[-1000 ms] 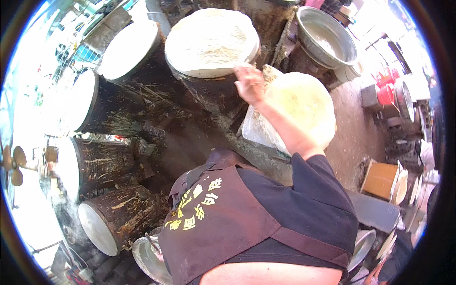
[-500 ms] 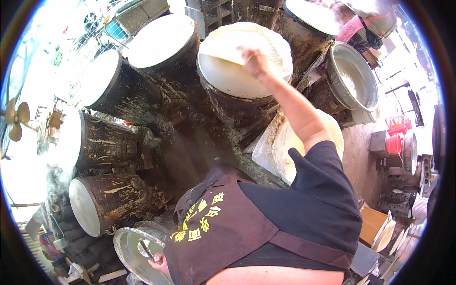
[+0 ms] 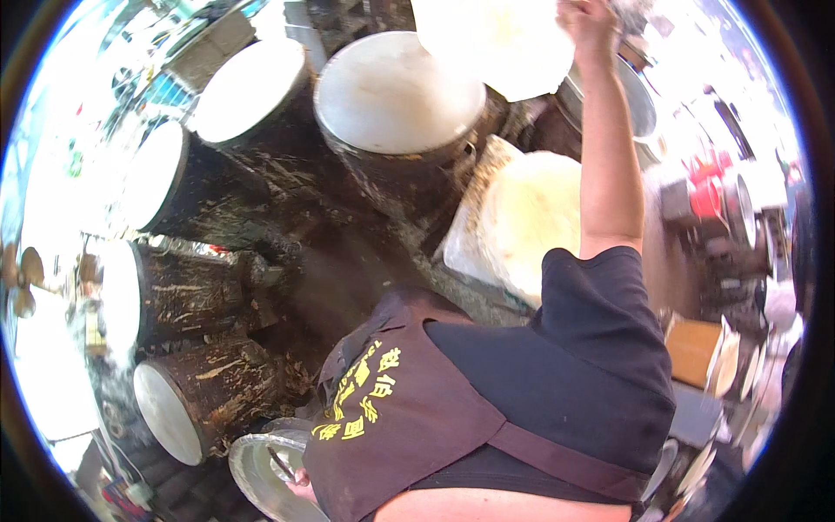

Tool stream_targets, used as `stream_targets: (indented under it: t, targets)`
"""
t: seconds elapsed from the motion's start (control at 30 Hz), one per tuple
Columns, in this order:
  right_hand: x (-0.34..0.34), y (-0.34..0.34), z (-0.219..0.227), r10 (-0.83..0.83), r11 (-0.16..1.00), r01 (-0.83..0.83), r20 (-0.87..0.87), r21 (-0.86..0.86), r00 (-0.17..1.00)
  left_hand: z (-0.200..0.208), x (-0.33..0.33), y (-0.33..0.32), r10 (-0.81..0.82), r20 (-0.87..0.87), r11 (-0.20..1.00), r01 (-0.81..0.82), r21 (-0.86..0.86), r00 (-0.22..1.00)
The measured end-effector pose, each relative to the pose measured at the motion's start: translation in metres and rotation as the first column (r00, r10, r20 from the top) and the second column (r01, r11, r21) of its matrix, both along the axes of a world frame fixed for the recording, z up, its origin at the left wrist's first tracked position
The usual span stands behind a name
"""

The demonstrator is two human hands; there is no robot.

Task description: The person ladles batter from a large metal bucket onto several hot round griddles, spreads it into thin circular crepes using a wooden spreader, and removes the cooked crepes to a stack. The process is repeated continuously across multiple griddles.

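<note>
My right hand [image 3: 591, 24] is raised high at the far right of centre, its fingers closed on the edge of a large, thin pale flatbread sheet [image 3: 496, 43]. The sheet hangs to the hand's left, overlapping the right side of a round griddle [image 3: 391, 96] with a bare whitish top. Low at the left, my left hand [image 3: 302, 485] is partly hidden by my apron and closed round the handle of a ladle [image 3: 280, 463]. The ladle sits over a metal basin [image 3: 239, 465]. A stack of flatbreads [image 3: 535, 217] lies on a pale cloth beside my right arm.
Several more round griddles stand on dark, crusted barrel stoves around me, such as one griddle [image 3: 252, 91] at the far left and another griddle [image 3: 165, 413] nearer. A second metal basin [image 3: 639, 100] stands behind my right arm. Red baskets [image 3: 706, 198] and a cardboard box [image 3: 696, 348] are at the right.
My right hand has lifted the flatbread off the middle griddle and carried it up and to the right, baring the griddle top. My left hand stays at the basin with the ladle.
</note>
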State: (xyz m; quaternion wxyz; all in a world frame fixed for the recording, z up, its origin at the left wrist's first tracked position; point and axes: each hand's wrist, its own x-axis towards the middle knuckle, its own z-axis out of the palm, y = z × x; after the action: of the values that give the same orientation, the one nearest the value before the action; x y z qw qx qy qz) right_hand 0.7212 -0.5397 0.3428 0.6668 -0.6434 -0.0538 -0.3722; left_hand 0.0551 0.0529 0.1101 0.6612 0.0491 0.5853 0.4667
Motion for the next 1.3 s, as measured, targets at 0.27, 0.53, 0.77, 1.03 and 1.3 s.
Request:
stream_targets:
  t: [0.27,0.53,0.77,1.03,1.3]
  targets:
    - [-0.250,-0.170,-0.142,-0.066,0.839,0.185,-0.243,0.511,0.968,-0.023,0.004,0.036,-0.222,-0.074,0.975,0.222,-0.012,0.972]
    - [-0.385,-0.165,-0.368,-0.265,0.522,0.670,-0.647,0.527,0.715,-0.031,0.016,0.052,-0.352,-0.081,0.936,0.350,-0.036,0.933]
    - [-0.359,-0.215,-0.396,-0.537,0.649,0.756,-0.757,-0.090,0.371,-0.027,-0.009,0.049,-0.343,-0.100,0.939,0.338,-0.069,0.934]
    - [-0.167,0.028,-0.242,-0.467,0.705,0.097,-0.358,-0.702,0.809,-0.017,-0.071,-0.016,-0.309,-0.035,0.950,0.307,-0.056,0.950]
    - [-0.398,0.564,-0.167,0.725,-0.594,-0.599,-0.679,-0.536,-0.111,0.019,-0.051,-0.076,-0.081,-0.042,0.997,0.081,0.000,0.996]
